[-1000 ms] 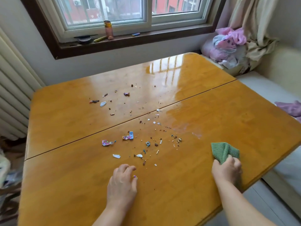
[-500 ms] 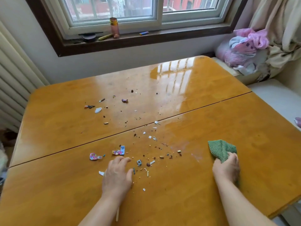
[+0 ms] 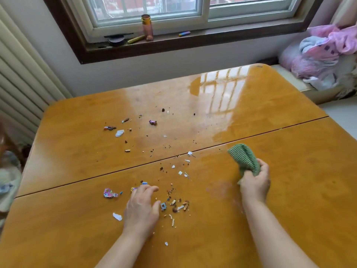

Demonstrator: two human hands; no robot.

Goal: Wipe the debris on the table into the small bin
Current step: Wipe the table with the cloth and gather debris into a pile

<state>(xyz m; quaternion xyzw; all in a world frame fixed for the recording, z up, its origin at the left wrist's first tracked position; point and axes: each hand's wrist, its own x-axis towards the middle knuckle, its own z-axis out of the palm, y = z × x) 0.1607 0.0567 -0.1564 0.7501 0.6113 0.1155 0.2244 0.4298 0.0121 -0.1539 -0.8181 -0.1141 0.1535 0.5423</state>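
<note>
A lived-in room of a home: a glossy wooden worktop (image 3: 289,209) stands under a dark-framed window (image 3: 173,8), with a ribbed radiator (image 3: 21,78) on the left, a heap of pink and white clothes (image 3: 326,55) on a cushioned seat (image 3: 301,88) far right, and small bottles (image 3: 147,27) on the windowsill (image 3: 212,38).

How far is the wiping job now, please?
Nothing looks done: debris lies scattered across the table, and no bin is in view. In hand: the right hand grips the cloth; the left hand rests beside the debris. Left: all the wiping.
</note>
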